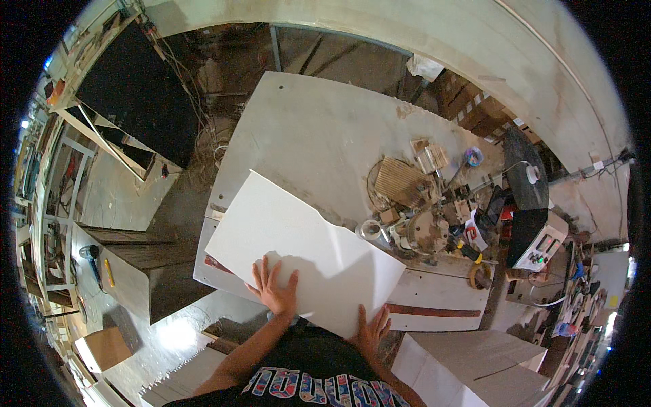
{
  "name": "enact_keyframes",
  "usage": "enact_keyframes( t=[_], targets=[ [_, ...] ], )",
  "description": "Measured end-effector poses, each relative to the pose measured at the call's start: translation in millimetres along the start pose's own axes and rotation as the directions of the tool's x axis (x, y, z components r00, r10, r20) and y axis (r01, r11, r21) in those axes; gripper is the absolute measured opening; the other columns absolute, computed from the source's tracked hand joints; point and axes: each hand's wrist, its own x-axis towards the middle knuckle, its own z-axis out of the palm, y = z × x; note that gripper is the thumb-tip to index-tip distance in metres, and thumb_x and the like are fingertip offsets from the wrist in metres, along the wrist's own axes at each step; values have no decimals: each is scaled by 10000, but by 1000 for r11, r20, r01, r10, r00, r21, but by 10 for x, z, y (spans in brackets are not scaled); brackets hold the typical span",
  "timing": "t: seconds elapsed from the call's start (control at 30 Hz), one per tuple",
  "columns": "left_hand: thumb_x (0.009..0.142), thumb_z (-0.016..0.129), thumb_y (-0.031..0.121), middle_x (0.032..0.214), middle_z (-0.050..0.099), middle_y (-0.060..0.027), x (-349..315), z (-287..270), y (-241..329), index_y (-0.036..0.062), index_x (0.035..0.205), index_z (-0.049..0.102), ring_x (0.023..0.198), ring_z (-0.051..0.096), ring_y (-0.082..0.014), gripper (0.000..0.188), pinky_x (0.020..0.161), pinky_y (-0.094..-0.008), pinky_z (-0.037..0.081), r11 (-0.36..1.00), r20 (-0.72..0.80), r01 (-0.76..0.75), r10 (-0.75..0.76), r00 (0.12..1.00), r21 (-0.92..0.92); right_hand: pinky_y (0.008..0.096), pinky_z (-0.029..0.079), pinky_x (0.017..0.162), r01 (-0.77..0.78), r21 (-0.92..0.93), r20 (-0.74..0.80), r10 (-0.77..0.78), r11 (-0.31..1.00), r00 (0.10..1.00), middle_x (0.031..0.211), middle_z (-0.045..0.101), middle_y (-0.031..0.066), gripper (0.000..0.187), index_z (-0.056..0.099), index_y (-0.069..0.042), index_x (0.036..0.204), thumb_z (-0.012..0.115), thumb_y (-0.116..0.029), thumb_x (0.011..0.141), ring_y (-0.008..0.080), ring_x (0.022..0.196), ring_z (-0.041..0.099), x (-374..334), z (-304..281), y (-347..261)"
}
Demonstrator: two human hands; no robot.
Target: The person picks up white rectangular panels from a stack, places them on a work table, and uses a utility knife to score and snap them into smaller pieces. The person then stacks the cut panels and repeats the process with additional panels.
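Note:
A large white panel (291, 237) lies at a slant across the near part of a grey worktable (305, 122). Its far edge has a curved step cut into it. On the panel's near left part my left hand (277, 290) rests flat, fingers spread. My right hand (369, 330) is at the near edge toward the right corner, its fingers stretched out on the board and apart. Neither hand is wrapped round anything. Just beyond the panel's right far edge sits a dusty machine head (426, 232) with a clear round part (371, 230) close to the board.
A ribbed plate (401, 182), a tape roll (480, 275) and a yellow-black screwdriver (469, 252) lie around the machine. A control box (539, 241) stands at the right. Panels (475, 363) stand at the near right; a grey cabinet-like piece (129, 278) stands left.

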Motion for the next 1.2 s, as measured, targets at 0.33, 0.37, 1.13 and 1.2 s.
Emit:
enact_keyframes(
  t=[0.33,0.37,1.13,1.2],
  targets=[
    [867,955,561,1827,485,-50,837,-208,-657,199,1570,710,1745,298,-392,828,1381,-764,92,998,-130,16,-8,991,62,833,249,1285,90,-91,-186,-106,992,977,1775,309,434,934,475,-292,1778,743,-651,958,613,1675,275,348,166,-434],
    [866,955,564,1832,476,-54,969,-248,-775,198,1589,693,1748,295,-389,852,1383,-759,94,998,-148,14,-6,989,57,835,257,1280,118,-97,-213,-137,988,967,1772,309,442,929,464,-292,1782,747,-625,962,621,1666,284,384,178,-462],
    [787,983,684,1555,706,-140,2761,-1528,-2241,117,1596,651,1562,469,-399,1043,1309,-628,248,862,21,507,-507,861,16,813,60,1329,160,111,139,-175,981,975,1834,130,451,1191,312,-173,1843,834,-721,923,581,1751,60,1112,-126,-1354],
    [792,987,680,1555,707,-132,2735,-1588,-2271,122,1584,661,1560,459,-395,1023,1301,-631,244,835,17,549,-549,836,-26,803,94,1333,166,220,74,-186,961,980,1838,138,439,1187,328,-154,1834,858,-694,919,584,1745,76,1340,-119,-1404]
  ],
)
